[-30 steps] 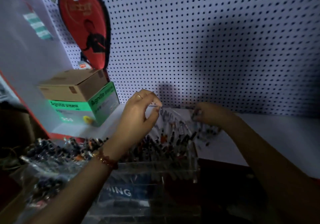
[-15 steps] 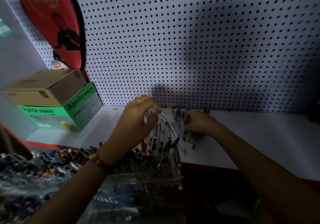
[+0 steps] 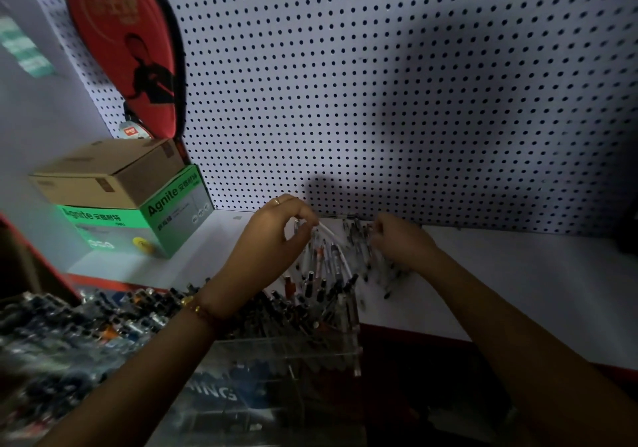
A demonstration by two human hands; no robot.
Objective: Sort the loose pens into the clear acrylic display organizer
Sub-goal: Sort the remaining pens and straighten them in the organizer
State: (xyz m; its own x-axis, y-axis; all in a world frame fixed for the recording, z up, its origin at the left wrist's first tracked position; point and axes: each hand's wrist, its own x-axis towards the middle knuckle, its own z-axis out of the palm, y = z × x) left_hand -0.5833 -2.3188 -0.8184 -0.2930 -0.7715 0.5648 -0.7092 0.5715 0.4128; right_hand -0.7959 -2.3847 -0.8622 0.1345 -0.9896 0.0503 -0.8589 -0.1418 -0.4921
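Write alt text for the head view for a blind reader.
A left hand pinches pens above a clear acrylic organizer packed with pens, while the right hand sits among loose pens on a white shelf. Pegboard stands behind, a green box at left.

Left hand (image 3: 269, 243), right hand (image 3: 404, 239), loose pens (image 3: 355, 239)

A single head-worn wide-angle view looks forward and down, close over the shelf (image 3: 518, 274) and pegboard (image 3: 379, 84).

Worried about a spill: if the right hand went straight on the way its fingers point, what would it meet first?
Most likely the loose pens just ahead of the right hand on the shelf; depth is unclear.
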